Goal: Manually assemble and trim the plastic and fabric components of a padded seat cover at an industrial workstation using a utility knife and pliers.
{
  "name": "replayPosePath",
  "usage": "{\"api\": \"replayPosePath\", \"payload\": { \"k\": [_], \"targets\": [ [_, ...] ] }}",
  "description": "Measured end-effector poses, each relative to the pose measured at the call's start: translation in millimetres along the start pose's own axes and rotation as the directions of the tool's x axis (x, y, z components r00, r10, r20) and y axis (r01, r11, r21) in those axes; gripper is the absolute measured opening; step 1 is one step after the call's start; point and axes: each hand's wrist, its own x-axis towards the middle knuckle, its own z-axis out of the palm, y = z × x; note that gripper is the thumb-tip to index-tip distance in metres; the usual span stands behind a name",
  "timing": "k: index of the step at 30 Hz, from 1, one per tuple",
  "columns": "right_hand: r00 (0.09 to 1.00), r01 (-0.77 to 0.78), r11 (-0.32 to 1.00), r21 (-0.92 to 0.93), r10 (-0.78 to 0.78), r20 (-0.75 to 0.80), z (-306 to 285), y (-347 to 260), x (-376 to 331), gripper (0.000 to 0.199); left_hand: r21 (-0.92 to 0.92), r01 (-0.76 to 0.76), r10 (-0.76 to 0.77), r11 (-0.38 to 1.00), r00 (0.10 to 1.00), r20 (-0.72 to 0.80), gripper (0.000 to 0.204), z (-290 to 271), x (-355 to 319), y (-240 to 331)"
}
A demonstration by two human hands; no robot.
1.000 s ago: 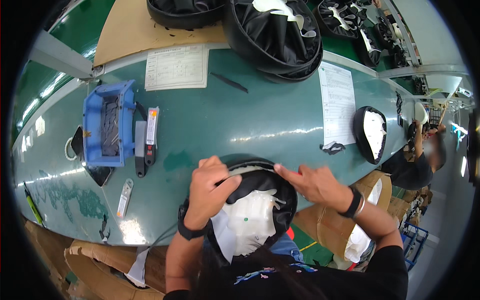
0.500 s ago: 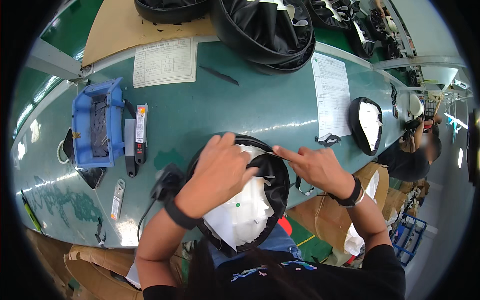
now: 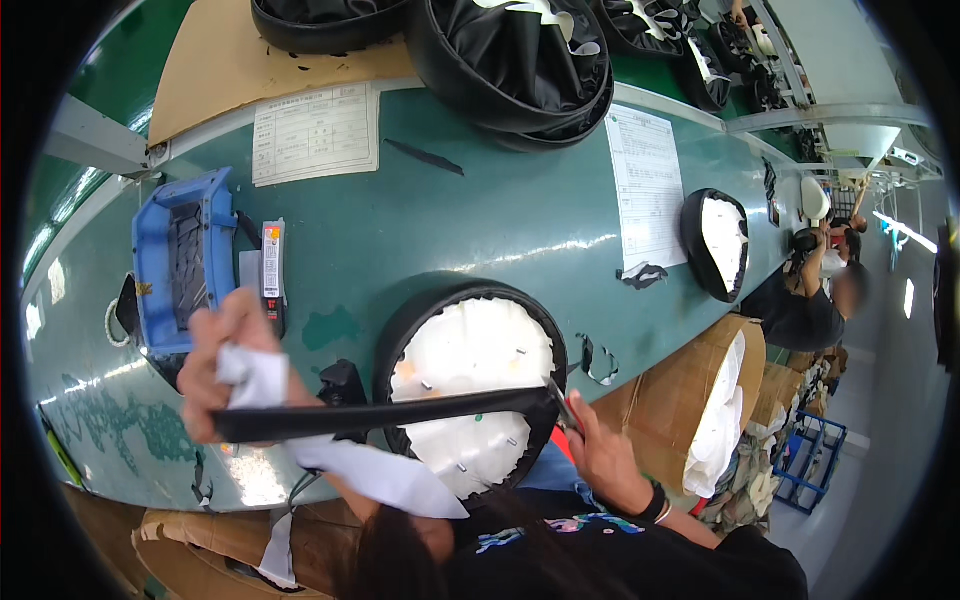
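In front of me sits a round pad (image 3: pixel 475 345) with a white inside face, small metal pins and a black cover round its rim. My left hand (image 3: pixel 215 372), blurred, is closed on a black strip of cover material (image 3: pixel 380 415) with white backing, pulled out taut to the left across the pad. Loose white backing (image 3: pixel 385 478) hangs below the strip. At the pad's right edge, my right hand (image 3: pixel 610 455) grips a small cutting tool (image 3: pixel 568 410) with a metal tip and reddish handle. Its tip is at the strip's right end; the exact kind is unclear.
A blue bin (image 3: pixel 150 265) of dark strips stands at the left, beside utility knives (image 3: pixel 272 265). Large black covers (image 3: pixel 510 70) are stacked at the back. Another pad (image 3: pixel 720 245) lies right, near a printed sheet (image 3: pixel 645 190). A cardboard box (image 3: pixel 680 400) stands below; a co-worker (image 3: pixel 810 310) sits beyond.
My left hand has swung left from the pad, drawing the black strip out with it. My right hand has moved down along the pad's right edge. More of the white face shows.
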Motion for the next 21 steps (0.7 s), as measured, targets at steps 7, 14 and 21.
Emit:
{"api": "replayPosePath", "payload": {
  "k": [7, 14, 21],
  "targets": [
    [0.933, -0.316, 0.646, 0.695, 0.343, 0.105, -16, -1, 22, 0.040, 0.867, 0.266, -0.244, 0.422, 0.954, -0.175, 0.022, -9, -30, 71],
    [0.964, 0.154, 0.675, 0.722, -0.264, 0.041, -71, -4, 117, 0.040, 0.716, 0.696, -0.355, 0.060, 0.685, -0.636, 0.045, -49, -142, 84],
    [0.900, 0.247, 0.538, 0.806, 0.180, -0.396, -189, 141, 366, 0.042, 0.604, 0.796, 0.108, 0.039, 0.598, -0.794, 0.037, 62, -147, -21]
  ]
}}
